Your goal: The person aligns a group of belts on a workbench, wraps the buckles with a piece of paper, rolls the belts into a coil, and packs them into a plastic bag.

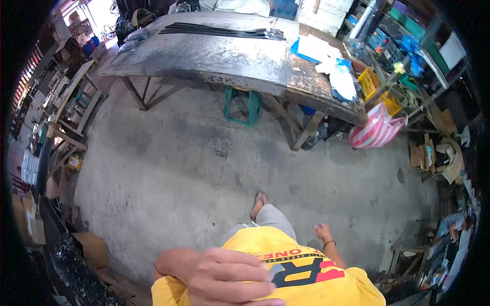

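My left hand is raised in front of my yellow shirt, close to the camera. Its fingers are loosely bent and slightly apart, and nothing shows in them. Low at my side, over the concrete floor, my right hand hangs with a dark band round its wrist. Those fingers look curled in, with no object visible in them. Neither hand touches the workbench in front of me.
Long black strips lie on the bench. A green stool stands under its front edge. A red-and-white striped bag sits by the right bench corner. Racks line both sides; another person is at far right.
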